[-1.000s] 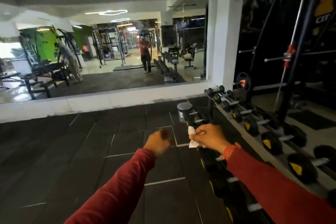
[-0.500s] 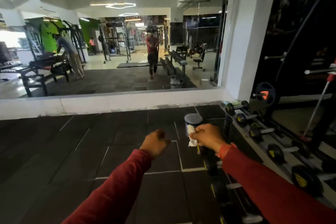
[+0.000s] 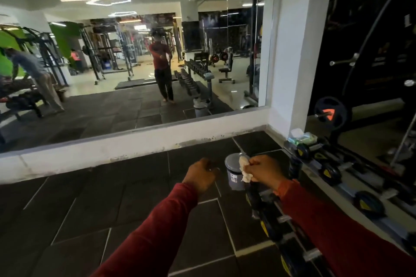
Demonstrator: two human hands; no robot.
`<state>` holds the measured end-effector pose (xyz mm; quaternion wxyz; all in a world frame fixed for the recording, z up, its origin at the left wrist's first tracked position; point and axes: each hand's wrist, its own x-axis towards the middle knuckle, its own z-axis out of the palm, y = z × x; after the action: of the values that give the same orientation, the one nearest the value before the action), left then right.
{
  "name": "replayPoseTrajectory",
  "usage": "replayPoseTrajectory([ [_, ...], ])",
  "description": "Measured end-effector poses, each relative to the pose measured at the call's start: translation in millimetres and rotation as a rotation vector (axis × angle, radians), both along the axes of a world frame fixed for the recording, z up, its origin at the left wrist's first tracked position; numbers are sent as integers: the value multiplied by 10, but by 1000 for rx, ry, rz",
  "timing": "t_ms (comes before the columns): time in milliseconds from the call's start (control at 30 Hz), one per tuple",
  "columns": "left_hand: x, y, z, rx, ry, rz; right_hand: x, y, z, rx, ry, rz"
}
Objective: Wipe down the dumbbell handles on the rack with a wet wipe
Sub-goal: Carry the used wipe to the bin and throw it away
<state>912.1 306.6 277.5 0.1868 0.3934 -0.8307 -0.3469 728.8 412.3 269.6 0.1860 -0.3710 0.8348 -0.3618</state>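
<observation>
By the gym mirror (image 3: 135,63), right hand (image 3: 264,170) pinches crumpled (white) wet wipe (image 3: 245,170)

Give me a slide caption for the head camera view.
Right hand pinches a wet wipe above a grey bin beside the dumbbell rack; left hand curled, holding nothing.

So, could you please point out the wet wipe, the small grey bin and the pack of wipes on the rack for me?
wet wipe (image 3: 245,170): head view, the crumpled middle, held in the right hand.
grey bin (image 3: 233,172): head view, its front wall.
pack of wipes (image 3: 301,137): head view, its top face.
</observation>
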Motion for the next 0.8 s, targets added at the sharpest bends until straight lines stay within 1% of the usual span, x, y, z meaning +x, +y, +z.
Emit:
replayPoseTrajectory([
  [100, -519, -770, -164, -5, -19, -20, -480, -675, -138, -15, 25, 15],
  [233, -1214, -1712, -322, 33, -60, -55, -1131, -1503, -276, -14, -16, 2],
  [300, -1557, -2161, -362, 19, -94, -86, -1446, -1894, -319, 3, -39, -22],
  [433, -2198, -2993, -483, 59, -92, -126, -2048, -2659, -449, 53, -65, -71],
  [633, -3117, -4206, -912, 160, -115, -209, -2804, -3778, -790, 104, -106, -154],
  [800, -3840, -5269, -1270, 148, -148, -300, -3371, -4656, -1168, 175, -143, -279],
])
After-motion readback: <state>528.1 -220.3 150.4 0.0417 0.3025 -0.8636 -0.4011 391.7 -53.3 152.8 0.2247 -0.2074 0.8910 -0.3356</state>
